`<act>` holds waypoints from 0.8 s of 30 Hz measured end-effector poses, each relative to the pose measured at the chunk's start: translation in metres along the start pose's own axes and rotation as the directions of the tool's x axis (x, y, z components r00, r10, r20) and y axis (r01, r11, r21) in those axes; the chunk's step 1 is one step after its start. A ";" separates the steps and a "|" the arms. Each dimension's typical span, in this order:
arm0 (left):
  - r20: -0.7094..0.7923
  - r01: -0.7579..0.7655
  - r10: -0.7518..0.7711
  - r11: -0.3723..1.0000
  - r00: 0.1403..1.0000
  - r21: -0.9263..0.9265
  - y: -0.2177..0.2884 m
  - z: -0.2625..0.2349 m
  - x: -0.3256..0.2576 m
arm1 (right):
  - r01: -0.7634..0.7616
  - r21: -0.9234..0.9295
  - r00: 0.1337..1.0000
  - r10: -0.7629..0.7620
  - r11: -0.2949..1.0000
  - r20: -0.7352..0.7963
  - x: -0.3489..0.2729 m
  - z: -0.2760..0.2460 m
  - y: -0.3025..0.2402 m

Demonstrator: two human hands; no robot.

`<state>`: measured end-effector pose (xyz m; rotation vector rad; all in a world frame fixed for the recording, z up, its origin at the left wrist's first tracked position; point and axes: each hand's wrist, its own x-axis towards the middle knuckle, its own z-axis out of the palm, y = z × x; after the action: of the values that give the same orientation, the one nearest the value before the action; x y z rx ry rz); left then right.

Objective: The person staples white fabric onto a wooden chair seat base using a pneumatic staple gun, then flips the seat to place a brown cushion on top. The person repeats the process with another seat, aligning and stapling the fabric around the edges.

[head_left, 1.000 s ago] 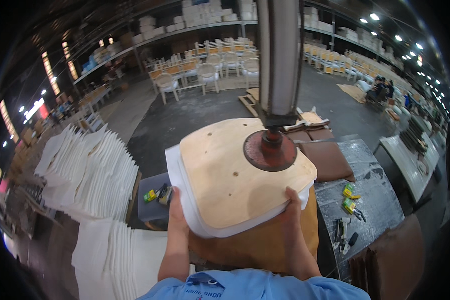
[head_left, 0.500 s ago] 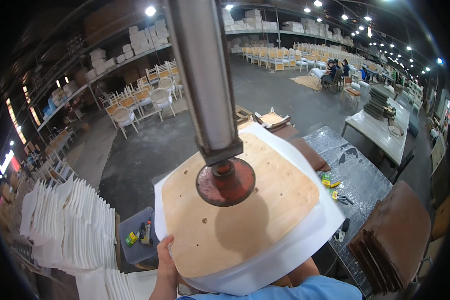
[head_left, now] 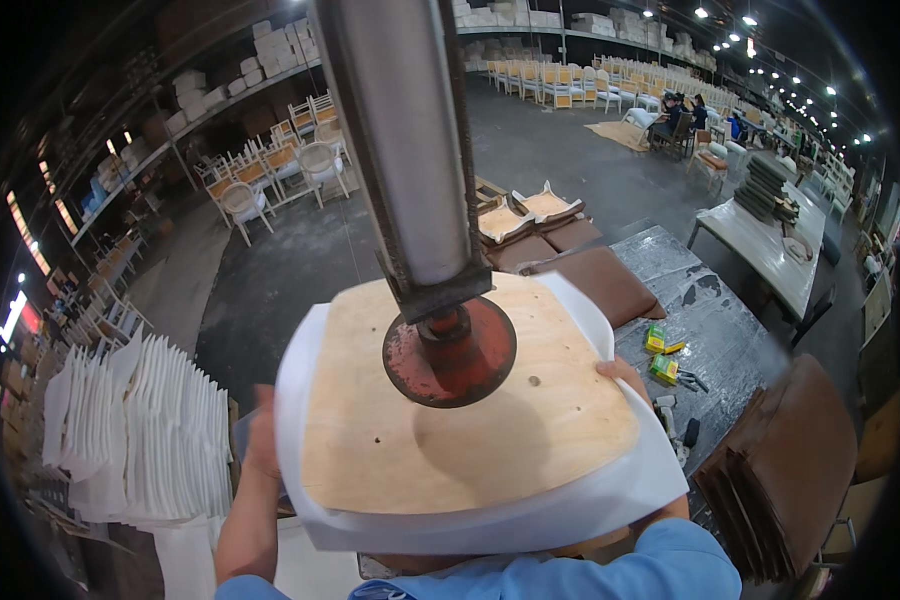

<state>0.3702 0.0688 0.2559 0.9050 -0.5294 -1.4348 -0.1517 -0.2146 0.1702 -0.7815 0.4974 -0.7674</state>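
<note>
A pale plywood seat board [head_left: 370,460] with small holes lies on a white foam sheet [head_left: 560,525] that sticks out around it. Over the board hangs a press ram with a round red plate [head_left: 450,370], its shadow falling on the wood; whether the plate touches is unclear. My right hand [head_left: 625,378] grips the right edge, fingertips over the board's rim and the foam beside it. At the left, my left hand [head_left: 263,440] is beside the foam's edge, smeared by motion, so its fingers cannot be read. What supports the foam is mostly hidden.
A tall pile of white foam sheets [head_left: 155,430] stands at left. Brown upholstered seats [head_left: 590,280] lie beyond the board. The right-hand table [head_left: 730,340] bears green-yellow boxes [head_left: 663,368] and tools. Brown covers [head_left: 790,460] are stacked at right. People [head_left: 675,118] sit far off among chairs.
The board and foam have turned and shifted toward me and left. My left hand has come off the board's near-left edge and moved outward. My right hand, hidden before, now shows at the right edge.
</note>
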 end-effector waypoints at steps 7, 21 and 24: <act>0.082 -0.267 0.265 0.964 0.961 0.011 0.007 0.067 -0.024 | -0.116 0.177 0.979 0.142 0.977 -0.144 -0.019 0.000 0.047; -0.068 -0.169 0.155 0.907 0.986 -0.384 -0.148 0.036 0.015 | -0.207 -0.003 0.964 0.203 0.978 -0.170 -0.052 0.041 0.024; 0.009 -0.189 0.228 0.828 0.974 -0.527 -0.168 0.054 0.014 | -0.251 -0.066 0.952 0.234 0.966 -0.198 -0.091 0.026 0.007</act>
<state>0.2270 0.0607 0.1526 0.3441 -0.2521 -1.3163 -0.1894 -0.1302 0.1914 -0.7179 0.7892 -0.5951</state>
